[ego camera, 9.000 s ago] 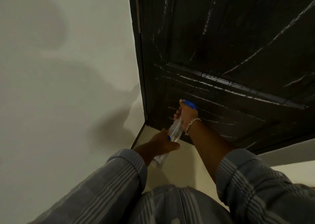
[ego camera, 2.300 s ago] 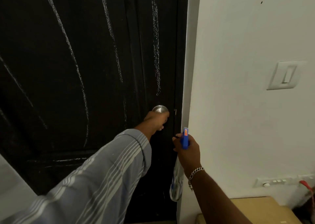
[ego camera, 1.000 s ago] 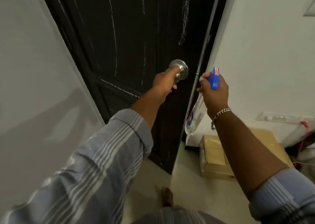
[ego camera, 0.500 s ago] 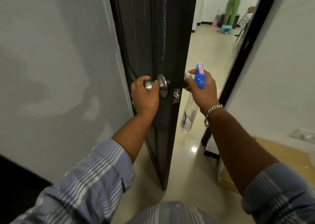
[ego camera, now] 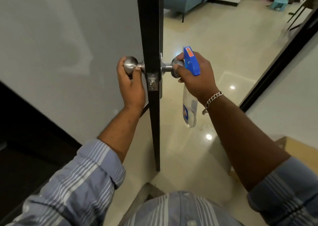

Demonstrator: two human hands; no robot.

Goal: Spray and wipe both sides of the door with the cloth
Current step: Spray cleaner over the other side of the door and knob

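Dark wood, seen edge-on: the door (ego camera: 151,36) stands open and points right at the person. No face of it shows from here, so I cannot tell how wet or clean either side is.

The left hand (ego camera: 130,84) has its fingers curled round the left knob (ego camera: 130,67). The right hand (ego camera: 197,76) holds the spray bottle (ego camera: 189,112) by its blue top (ego camera: 191,62). The same fingers also touch the right knob (ego camera: 175,67). The clear bottle hangs down below that hand, just beside the door edge. No cloth is in view, so I cannot say where it is.

I think the person is moving round the door to do the other side.

What could go wrong? The right hand does two jobs at once. The bottle could slip and drop on the floor (ego camera: 215,45). A finger could press the trigger, though I cannot see where the fingers sit on it, and spray the floor, not the door. The shiny floor has small wet-looking spots near the bottle, so a foot could slide there. The door could also swing and bump the bottle.
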